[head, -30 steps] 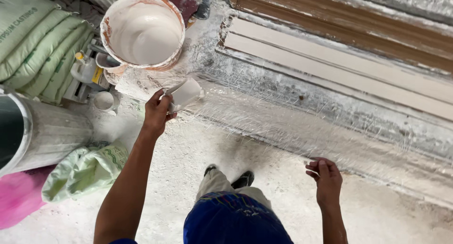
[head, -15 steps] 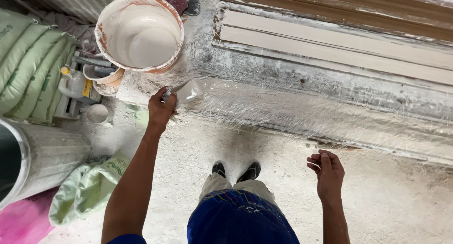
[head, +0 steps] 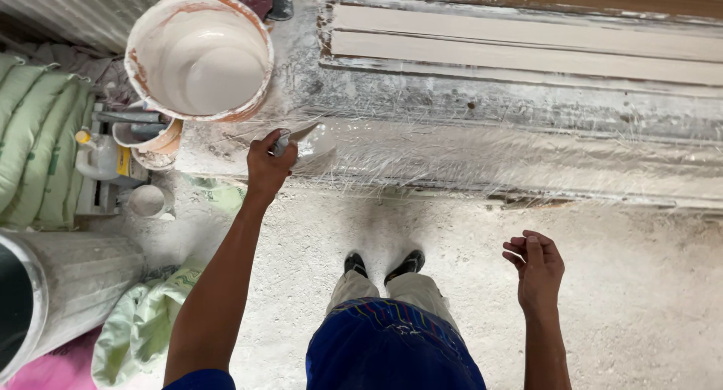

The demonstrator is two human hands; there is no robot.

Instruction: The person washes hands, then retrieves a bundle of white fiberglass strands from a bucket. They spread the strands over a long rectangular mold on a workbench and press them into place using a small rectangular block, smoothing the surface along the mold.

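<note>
Scraper: a small flat-bladed scraper [head: 301, 137] sits in the left hand [head: 267, 164], just below the bucket [head: 197, 55], its blade on the film-covered ledge [head: 482, 160].
Left grip: fingers wrapped tight round the scraper's handle, arm stretched forward; the blade points right, along the ledge.
Right grip: the right hand [head: 536, 266] hangs free over the floor [head: 640, 284], well right of the bucket, fingers loosely curled, holding nothing.
Bucket: large, round, smeared white inside and rust-orange at the rim; it stands at the ledge's left end, close above the scraper.
Doing it well: as I judge it, the blade should stay low and flat to the film, pushed in even strokes, so that it spreads or lifts the white stuff without tearing the thin cover. A firm wrist and a steady stance would help; the feet [head: 380, 263] stand square below the scraper.
Boards: pale long boards [head: 527, 51] lie to the right of the bucket, beyond the ledge, coated white.
Left of bucket: green sacks [head: 34, 134] stacked; below it a small tub [head: 149, 137], a cup [head: 148, 201] and a bottle with a yellow cap [head: 96, 155].
Lower left: a grey drum [head: 68, 281], a crumpled green bag [head: 135, 322] and a pink patch [head: 53, 367].
In the way: the bucket itself crowds the scraper's left side, and the small tub sits near the wrist; strokes to the right have open room.
</note>
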